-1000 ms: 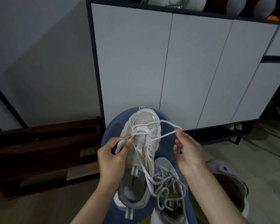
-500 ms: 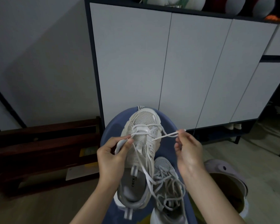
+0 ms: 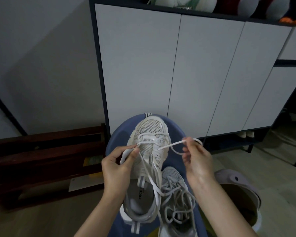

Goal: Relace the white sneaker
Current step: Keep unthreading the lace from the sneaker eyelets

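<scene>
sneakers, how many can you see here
2. The white sneaker lies on the blue seat between both hands; a second sneaker, laces loose, lies just right of it nearer the camera. More may be hidden.

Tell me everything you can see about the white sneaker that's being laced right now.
The white sneaker is a chunky trainer with a mesh toe, smooth cream overlays, a grey lining and a printed insole. It lies toe away from the person on a blue seat, beside a second sneaker. Only its front eyelets are laced. The left hand pinches its white lace near the left eyelets, and the right hand pulls a strand out to the right. Loose lace trails back over its opening.
</scene>
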